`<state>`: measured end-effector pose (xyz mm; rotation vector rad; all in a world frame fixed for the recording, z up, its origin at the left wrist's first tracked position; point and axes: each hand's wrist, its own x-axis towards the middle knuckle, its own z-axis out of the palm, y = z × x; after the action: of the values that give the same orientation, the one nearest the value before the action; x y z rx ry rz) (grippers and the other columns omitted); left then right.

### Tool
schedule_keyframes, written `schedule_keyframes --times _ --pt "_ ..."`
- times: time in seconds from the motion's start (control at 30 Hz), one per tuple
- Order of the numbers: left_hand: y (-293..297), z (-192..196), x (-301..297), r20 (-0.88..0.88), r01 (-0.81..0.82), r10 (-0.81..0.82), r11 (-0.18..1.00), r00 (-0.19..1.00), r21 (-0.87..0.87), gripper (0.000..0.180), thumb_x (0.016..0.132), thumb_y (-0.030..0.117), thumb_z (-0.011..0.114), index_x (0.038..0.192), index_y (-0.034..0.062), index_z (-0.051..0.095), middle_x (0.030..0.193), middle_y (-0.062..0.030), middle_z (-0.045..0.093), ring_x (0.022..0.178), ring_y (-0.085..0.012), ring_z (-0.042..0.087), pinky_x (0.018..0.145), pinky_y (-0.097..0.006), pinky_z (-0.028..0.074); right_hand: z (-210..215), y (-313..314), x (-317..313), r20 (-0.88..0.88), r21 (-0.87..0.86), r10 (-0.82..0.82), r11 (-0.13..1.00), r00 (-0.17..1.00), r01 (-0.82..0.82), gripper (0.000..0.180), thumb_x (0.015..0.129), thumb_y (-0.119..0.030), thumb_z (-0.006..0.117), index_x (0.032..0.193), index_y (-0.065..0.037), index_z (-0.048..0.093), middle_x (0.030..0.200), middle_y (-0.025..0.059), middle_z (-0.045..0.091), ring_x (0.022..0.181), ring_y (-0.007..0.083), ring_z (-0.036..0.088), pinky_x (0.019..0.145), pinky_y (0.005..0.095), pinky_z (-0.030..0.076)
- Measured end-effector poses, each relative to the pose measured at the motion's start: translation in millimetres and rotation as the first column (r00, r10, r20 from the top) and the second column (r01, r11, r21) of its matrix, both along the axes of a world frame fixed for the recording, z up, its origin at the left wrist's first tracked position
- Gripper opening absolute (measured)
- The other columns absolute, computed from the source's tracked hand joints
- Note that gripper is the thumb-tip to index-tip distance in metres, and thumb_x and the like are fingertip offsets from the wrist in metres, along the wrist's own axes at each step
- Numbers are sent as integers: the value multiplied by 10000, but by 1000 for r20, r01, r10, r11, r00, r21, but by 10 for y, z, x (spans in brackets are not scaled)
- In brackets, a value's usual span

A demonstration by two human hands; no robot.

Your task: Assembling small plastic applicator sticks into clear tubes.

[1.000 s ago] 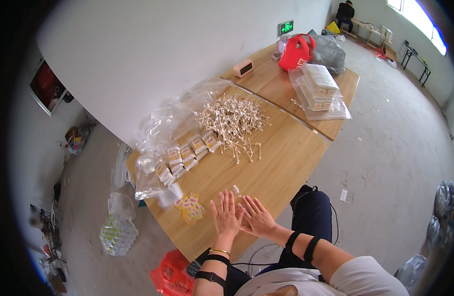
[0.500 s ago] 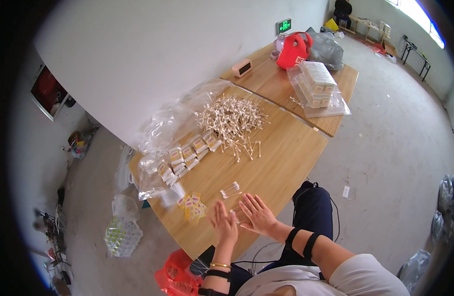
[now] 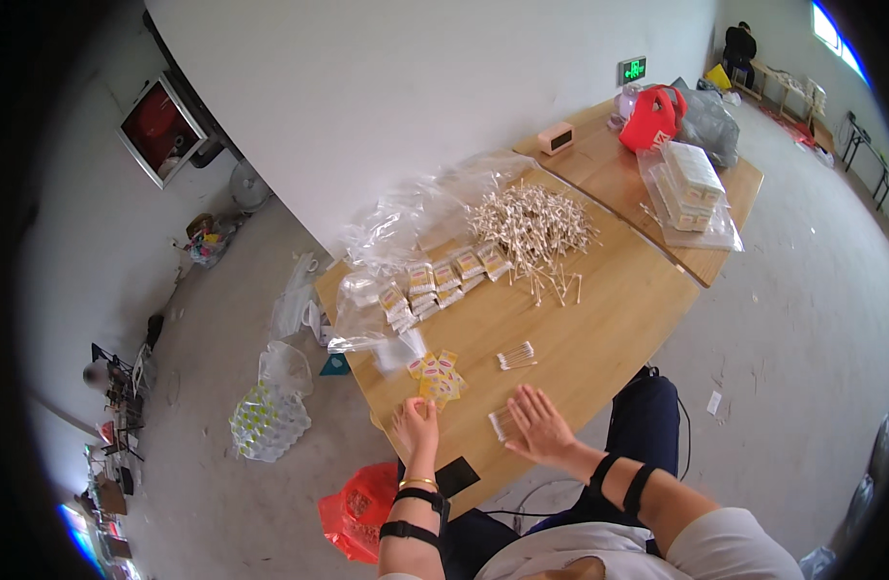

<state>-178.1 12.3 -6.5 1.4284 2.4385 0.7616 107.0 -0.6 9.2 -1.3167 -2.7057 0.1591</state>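
Note:
My right hand (image 3: 541, 427) lies flat, fingers stretched, over a row of cotton swabs (image 3: 500, 424) near the table's front edge. The swabs' white tips show left of the fingers. Beside the small yellow printed cards (image 3: 439, 379), my left hand (image 3: 417, 425) is closed with its fingers curled in; whether anything is between them is hidden. A second small row of cotton swabs (image 3: 516, 356) lies farther in. Behind it spreads a big loose heap of cotton swabs (image 3: 531, 222). Several small packs with yellow labels (image 3: 447, 275) stand in rows left of the heap.
Clear plastic film (image 3: 406, 217) lies along the wall side of the wooden table (image 3: 623, 309). The second table holds bagged white packs (image 3: 694, 179), a red bag (image 3: 652, 118) and a pink clock (image 3: 557, 138). A dark flat object (image 3: 456, 477) lies at the front edge.
My left hand has moved left, away from my right hand, toward the yellow cards, and its fingers have curled. My right hand stays over the swabs. The view has swung left.

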Motion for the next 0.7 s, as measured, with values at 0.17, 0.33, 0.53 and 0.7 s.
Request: schedule_keyframes --times 0.17,0.33,0.53,0.7 --pt "432 43 1 -82 -141 137 989 987 -45 349 815 448 748 1001 170 649 1166 -80 604 1136 -299 551 966 -481 410 45 -70 -117 -57 10 -20 1000 998 21 860 948 -615 446 1529 2 301 1602 231 254 1513 362 191 1240 479 126" --pt "724 99 91 -202 -218 180 958 963 -188 479 724 573 782 988 182 702 1066 -69 687 1137 -269 590 985 -450 436 47 -51 -75 -53 -6 -25 1000 998 25 850 948 -605 450 1524 2 306 1598 231 262 1511 361 198 1237 487 138" --pt "764 -219 -400 228 -194 264 938 937 -286 363 696 481 849 829 155 759 920 -39 749 895 -222 692 942 -443 444 84 -48 -139 -48 -32 -16 999 999 15 847 949 -606 439 1533 -9 294 1607 225 248 1515 357 189 1240 482 123" --pt "681 -188 -410 495 -130 157 988 855 -88 254 775 288 838 831 61 740 822 -51 736 729 -136 673 685 -327 517 43 -37 -93 9 -25 -31 999 999 31 857 947 -617 427 1541 -15 286 1621 217 222 1521 349 172 1244 475 104"
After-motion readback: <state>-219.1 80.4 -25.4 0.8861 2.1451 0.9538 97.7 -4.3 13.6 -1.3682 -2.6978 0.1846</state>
